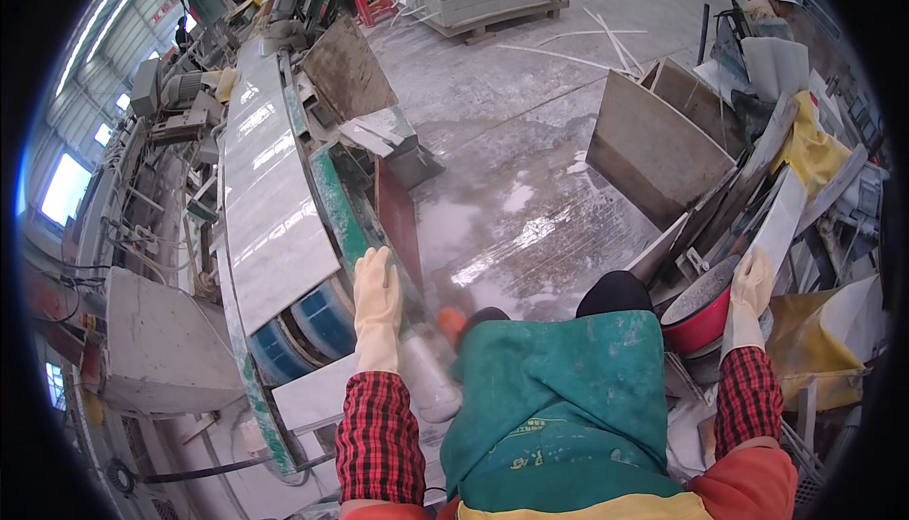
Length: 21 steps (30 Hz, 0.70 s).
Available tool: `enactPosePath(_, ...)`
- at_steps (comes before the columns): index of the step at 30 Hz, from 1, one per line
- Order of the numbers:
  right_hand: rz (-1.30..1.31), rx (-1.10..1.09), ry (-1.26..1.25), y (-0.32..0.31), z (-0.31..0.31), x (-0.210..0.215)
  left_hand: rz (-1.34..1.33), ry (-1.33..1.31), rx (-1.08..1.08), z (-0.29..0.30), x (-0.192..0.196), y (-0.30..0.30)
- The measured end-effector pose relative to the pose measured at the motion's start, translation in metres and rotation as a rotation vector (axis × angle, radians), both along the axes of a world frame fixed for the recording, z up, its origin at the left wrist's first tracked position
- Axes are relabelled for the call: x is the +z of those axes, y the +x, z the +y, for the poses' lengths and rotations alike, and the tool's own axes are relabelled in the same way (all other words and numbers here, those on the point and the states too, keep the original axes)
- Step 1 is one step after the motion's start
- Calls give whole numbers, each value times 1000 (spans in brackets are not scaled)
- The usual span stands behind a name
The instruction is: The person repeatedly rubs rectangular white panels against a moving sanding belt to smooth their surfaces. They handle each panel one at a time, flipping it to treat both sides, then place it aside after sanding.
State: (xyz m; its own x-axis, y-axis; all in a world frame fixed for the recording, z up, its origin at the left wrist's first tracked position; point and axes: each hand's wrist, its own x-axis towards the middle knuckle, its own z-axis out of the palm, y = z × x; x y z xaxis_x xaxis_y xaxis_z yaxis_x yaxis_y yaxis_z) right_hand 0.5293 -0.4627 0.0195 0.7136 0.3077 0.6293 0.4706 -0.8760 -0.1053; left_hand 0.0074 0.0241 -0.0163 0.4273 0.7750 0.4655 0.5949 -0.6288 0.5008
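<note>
Cream-gloved left hand (378, 304) with fingers straight, beside long green metal rail (338, 198), cream-gloved right hand (751, 291) at narrow white slab (780, 222), grip unclear

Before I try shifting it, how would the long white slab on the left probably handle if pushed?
The slab is likely stiff, lying flat without visible sagging. It's probably heavy, being broad and stone-like. Its glossy top may be slippery, especially if wet.

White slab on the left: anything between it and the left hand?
Yes: the green rail along the right edge of the white slab, between it and the left hand. Nothing else visible stands between them.
</note>
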Motion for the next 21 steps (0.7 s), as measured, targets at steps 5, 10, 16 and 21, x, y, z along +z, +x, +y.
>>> enactPosePath(5,-28,25,-3,-8,3,1,9,6,3,1,1,-1)
enactPosePath(10,-90,34,-12,-14,3,-3,-2,-5,13,0,1,1)
enactPosePath(16,-126,92,14,-27,11,1,-17,-4,6,-1,4,-1)
enactPosePath(21,-161,138,19,-34,14,3,-37,1,8,-1,3,-1)
